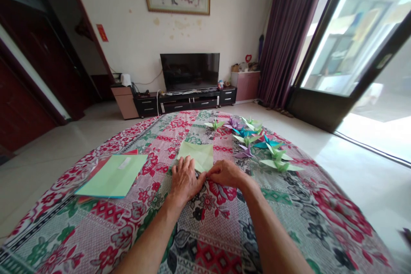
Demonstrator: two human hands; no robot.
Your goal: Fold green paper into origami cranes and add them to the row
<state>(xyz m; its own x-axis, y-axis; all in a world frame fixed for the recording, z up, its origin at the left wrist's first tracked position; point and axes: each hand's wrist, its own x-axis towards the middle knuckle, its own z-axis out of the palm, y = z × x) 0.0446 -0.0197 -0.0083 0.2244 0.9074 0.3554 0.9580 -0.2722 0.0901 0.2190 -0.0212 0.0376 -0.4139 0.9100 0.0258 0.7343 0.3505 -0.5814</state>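
A light green paper sheet (197, 154) lies on the floral cloth (212, 222) just beyond my hands. My left hand (183, 180) rests flat on the sheet's near left corner, fingers stretched out over it. My right hand (226, 173) is curled, its fingertips pinching the sheet's near edge where the two hands meet.
A stack of coloured paper sheets (112, 175) in a clear wrapper lies to the left. Several folded paper flowers (253, 141) in green, purple and teal lie at the far right of the cloth. Beyond are a TV (190, 70) on a low cabinet and glass doors (362, 43).
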